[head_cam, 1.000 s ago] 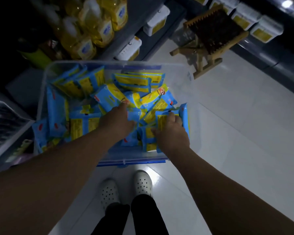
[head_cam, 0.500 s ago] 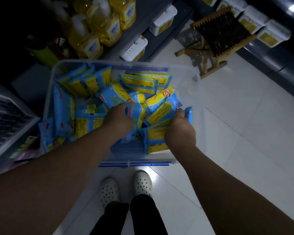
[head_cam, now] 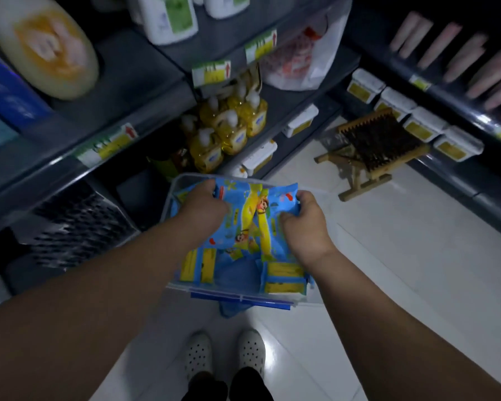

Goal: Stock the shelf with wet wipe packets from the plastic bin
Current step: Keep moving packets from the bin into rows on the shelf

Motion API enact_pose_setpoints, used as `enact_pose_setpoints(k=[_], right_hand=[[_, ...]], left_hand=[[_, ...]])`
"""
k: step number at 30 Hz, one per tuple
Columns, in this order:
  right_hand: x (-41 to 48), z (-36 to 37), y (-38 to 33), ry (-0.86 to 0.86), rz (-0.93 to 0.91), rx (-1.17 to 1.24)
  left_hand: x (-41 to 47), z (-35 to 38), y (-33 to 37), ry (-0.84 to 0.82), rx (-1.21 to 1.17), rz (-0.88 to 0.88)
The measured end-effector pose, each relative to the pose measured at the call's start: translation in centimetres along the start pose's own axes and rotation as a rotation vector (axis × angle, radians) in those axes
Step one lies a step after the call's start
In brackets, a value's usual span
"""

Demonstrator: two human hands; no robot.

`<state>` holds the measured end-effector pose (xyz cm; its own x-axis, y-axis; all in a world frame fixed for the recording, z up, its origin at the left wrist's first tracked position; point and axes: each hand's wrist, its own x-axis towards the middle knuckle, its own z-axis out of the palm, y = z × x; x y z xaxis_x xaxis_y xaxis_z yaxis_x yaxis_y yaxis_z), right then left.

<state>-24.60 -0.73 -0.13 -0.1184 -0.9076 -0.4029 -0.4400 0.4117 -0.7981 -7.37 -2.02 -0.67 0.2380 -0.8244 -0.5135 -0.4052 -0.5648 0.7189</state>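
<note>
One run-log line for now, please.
step: pick | left hand: grips wet wipe packets | right hand: grips same packets | plastic bin: more packets inside

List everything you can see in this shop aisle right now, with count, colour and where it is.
plastic bin: one, clear with blue latch, on the floor
wet wipe packets: one bundle, blue and yellow, held above the bin
loose packets: several, blue and yellow, inside the bin
bottles: several, yellow, low left shelf
tubs: several, white with yellow labels, bottom shelves
folding stool: one, wooden, on the floor
shoes: two, white, bottom edge
left hand: one, grips the bundle's left end
right hand: one, grips the bundle's right end
</note>
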Motion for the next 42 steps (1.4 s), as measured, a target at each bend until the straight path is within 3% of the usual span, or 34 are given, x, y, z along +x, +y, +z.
enact_pose_setpoints(k=[9, 18, 24, 28, 31, 36, 42], right_hand=[[-4.3, -4.7, -11.7, -0.013, -0.123, 0.199], [-9.2, -8.5, -21.8, -0.114, -0.373, 0.223], [-12.2, -8.7, -27.1, -0.182, -0.529, 0.188], [-14.0, -7.8, -30.4, -0.230, -0.536, 0.220], [-15.6, -7.4, -32.7, -0.368, -0.444, 0.303], [-17.3, -6.3, -36.7, -0.529, -0.483, 0.269], [-18.1, -3.5, -41.8, -0.439, -0.685, 0.086]], left_hand=[[-8.2, -9.3, 9.2, 0.176, -0.162, 0.084], [-16.6, -16.6, 16.8, 0.366, -0.058, 0.295], [-21.6, -20.9, 18.9, 0.463, -0.055, 0.297], [-24.3, -23.3, 19.4, 0.268, -0.434, 0.218], [-25.7, -25.5, 19.7, 0.206, -0.515, 0.219], [-28.1, -30.5, 19.7, 0.367, -0.373, 0.293], [-30.0, -39.0, 19.5, 0.610, -0.077, 0.425]])
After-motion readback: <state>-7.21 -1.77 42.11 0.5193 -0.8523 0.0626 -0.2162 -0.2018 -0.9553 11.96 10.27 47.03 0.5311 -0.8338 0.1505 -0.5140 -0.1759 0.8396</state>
